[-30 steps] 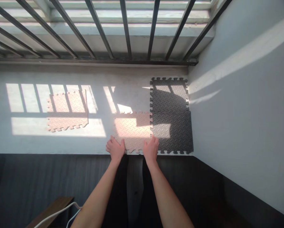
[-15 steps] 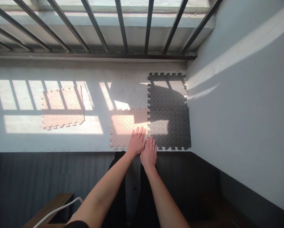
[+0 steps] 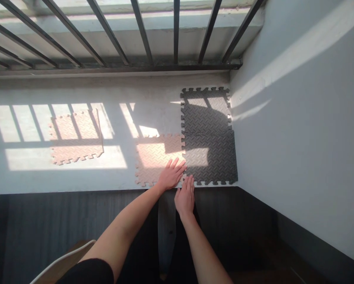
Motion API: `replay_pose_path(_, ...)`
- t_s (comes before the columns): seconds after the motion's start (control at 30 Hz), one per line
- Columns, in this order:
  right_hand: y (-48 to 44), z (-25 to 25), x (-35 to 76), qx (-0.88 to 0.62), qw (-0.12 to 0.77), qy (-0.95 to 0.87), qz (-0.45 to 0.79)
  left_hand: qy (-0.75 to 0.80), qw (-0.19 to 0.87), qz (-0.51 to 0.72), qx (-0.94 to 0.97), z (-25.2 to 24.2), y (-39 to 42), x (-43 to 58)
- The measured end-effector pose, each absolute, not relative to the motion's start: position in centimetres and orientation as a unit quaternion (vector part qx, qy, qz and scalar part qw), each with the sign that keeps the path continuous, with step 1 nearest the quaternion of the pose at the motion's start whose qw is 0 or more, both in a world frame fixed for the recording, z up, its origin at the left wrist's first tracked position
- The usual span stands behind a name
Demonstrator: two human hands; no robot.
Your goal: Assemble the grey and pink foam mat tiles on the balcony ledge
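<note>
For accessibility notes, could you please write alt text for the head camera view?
The person's left hand rests on a beige interlocking foam mat beside two joined dark grey mats, with the right hand at their lower edge. Another beige mat lies left.

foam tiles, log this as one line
left hand: on beige foam tile | right hand: by grey foam tile | second beige tile: apart

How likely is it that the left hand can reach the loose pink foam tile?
Probably yes: only the flat joined pink foam tile and bare floor lie between the left hand and the loose pink tile.
</note>
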State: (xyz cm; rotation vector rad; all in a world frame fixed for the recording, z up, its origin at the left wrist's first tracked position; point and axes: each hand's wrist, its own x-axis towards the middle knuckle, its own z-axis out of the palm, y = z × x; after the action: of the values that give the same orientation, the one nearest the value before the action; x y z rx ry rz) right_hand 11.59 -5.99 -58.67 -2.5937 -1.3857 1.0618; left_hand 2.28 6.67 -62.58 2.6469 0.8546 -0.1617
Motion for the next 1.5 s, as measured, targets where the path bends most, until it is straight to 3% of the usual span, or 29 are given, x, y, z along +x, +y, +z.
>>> replay_pose_path(0.4,-4.8,-57.4,12.2,-0.805,-0.084,-0.480,0.339,0.317,0.223,-0.064,0.920,-61.5,6.3,2.9)
replay_pose_path(0.7,-6.8,-57.8,11.9,-0.794,-0.031,-0.500,0.344,0.399,0.251,-0.067,0.879,-61.7,5.0,4.4)
replay_pose_path(1.5,-7.9,-57.1,11.0,-0.768,-0.103,-0.515,0.365,0.425,0.245,-0.050,0.870,-62.1,7.7,6.9)
